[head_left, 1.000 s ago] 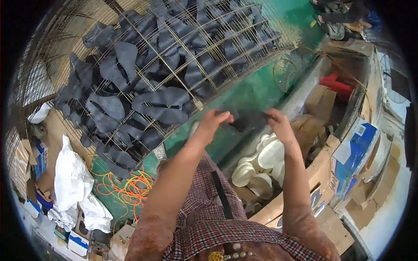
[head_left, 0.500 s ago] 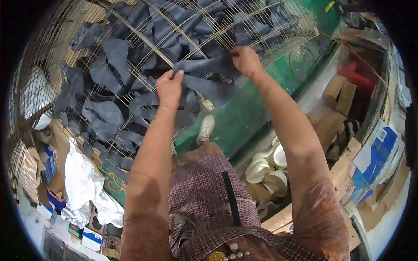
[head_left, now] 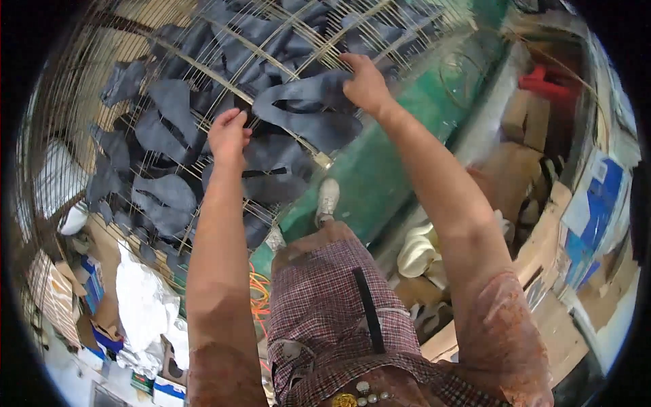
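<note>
Dark-grey, flat, looped piece [head_left: 325,130] lying on a tan slatted rack [head_left: 321,159].
The right hand [head_left: 346,73] is hovering at its edge, fingers spread; the left hand [head_left: 241,121] is curling alongside (fingers pressed together or parted: cannot tell).

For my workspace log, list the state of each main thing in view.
Left hand: over the rack, fingers curled; grip unclear
Right hand: at the looped piece's right end; grip unclear
Dark looped piece: spread on the rack, slit gaping
Slatted rack: strewn with dark pieces
White sheet: crumpled
Orange cord: loose, partly hidden by the left forearm
Pale curved pieces: heaped together
</note>
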Motion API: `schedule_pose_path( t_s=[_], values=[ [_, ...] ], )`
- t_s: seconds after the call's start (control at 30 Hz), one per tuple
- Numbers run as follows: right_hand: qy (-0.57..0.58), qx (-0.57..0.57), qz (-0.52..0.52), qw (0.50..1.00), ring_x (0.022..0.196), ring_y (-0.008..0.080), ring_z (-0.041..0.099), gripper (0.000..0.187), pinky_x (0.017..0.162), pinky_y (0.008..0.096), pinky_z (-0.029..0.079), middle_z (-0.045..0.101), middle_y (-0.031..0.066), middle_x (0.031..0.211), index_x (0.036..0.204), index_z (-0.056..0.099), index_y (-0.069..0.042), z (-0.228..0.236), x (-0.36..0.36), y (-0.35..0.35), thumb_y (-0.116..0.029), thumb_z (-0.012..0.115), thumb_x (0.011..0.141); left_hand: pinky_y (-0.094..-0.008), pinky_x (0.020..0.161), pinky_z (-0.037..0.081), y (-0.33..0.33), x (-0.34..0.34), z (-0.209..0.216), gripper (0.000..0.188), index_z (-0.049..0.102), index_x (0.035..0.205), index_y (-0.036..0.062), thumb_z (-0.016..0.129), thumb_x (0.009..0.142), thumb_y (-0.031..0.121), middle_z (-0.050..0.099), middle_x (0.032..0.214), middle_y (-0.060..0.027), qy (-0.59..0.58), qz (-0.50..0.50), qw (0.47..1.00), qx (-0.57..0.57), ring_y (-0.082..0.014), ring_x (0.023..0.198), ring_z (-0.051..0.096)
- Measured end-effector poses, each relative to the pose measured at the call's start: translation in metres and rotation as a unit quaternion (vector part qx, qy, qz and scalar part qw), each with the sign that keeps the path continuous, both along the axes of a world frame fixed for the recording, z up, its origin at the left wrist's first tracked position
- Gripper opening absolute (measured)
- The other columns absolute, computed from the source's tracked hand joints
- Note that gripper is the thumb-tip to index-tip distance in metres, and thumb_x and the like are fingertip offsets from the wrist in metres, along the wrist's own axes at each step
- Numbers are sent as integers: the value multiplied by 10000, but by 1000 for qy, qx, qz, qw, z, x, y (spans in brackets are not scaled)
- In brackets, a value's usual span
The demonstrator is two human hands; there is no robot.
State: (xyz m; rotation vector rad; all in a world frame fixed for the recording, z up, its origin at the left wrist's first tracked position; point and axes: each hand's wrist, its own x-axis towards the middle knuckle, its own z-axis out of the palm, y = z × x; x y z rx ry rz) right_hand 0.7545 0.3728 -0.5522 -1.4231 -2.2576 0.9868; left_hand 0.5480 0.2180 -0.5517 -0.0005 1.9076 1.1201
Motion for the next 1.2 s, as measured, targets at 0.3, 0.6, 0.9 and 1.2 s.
schedule_pose_path(
  t_s=[0.3, 0.6, 0.9, 1.2],
  values=[
    [20, -135, -154, 979, 752, 254, 567, 241, 670, 315, 442, 585, 139, 820, 938, 548, -34, 55, 178, -189, -67, 507, 703, -192, 399, 340, -136, 90, 29, 94, 535, 859, 58, 531, 766, 71, 531, 667, -14, -23, -150, 986, 73, -84, 488, 479],
    [19, -207, -410, 888, 723, 253, 574, 192, 653, 321, 451, 583, 157, 808, 916, 555, -13, 184, 294, -469, -87, 490, 750, -195, 433, 395, -258, 153, 58, 155, 546, 899, 34, 503, 752, 7, 571, 711, -46, 7, -531, 843, 85, -98, 506, 509],
    [-52, -110, -546, 829, 725, 303, 558, 168, 649, 356, 446, 574, 161, 770, 844, 570, -60, 276, 407, -662, -85, 494, 697, -172, 408, 356, -248, 233, 136, 134, 536, 854, 24, 532, 721, 11, 533, 677, -34, -9, -506, 859, 83, -91, 496, 470],
    [-146, -41, -576, 804, 759, 291, 534, 135, 620, 398, 444, 514, 151, 768, 777, 523, -29, 297, 364, -820, -112, 510, 671, -199, 531, 404, -402, 452, 262, 166, 570, 892, 19, 547, 735, 65, 553, 697, -18, -115, -780, 605, 116, -91, 574, 506]
  ],
)
